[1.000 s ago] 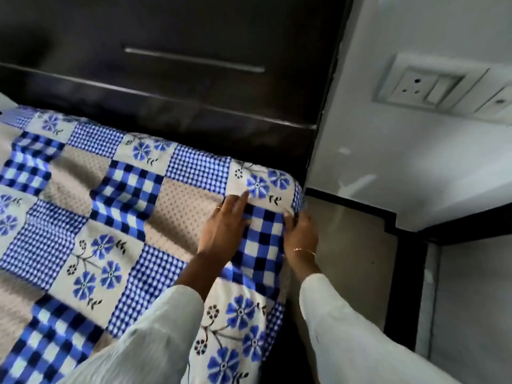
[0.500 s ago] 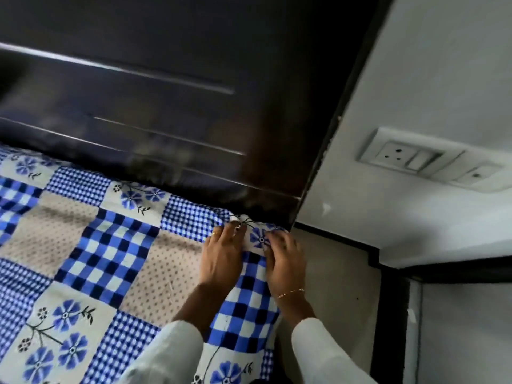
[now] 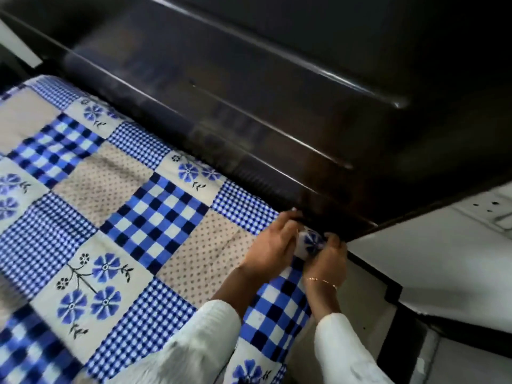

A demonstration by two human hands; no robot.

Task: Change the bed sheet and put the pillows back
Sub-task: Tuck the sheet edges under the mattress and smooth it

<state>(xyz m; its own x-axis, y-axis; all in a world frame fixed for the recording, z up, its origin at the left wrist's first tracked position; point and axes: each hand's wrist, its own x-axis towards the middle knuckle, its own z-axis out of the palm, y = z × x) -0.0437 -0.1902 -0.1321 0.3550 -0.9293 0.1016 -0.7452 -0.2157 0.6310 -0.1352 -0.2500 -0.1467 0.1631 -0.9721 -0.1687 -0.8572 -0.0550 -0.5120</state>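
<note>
Both hands, left hand (image 3: 273,246) and right hand (image 3: 329,259), pinch the bed sheet (image 3: 155,217) corner with curled fingers.

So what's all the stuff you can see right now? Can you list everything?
bed sheet: one, blue and white patchwork with checks, flowers and beige dotted squares, spread over the bed
headboard: one, dark brown, behind the bed
wall: one, white, right of the bed
socket panel: one, white, on the wall, partly cut off
bracelet: one, thin gold, on the right wrist
sleeves: two, white
left hand: one, gripping the sheet corner by the headboard
right hand: one, pinching the same corner
</note>
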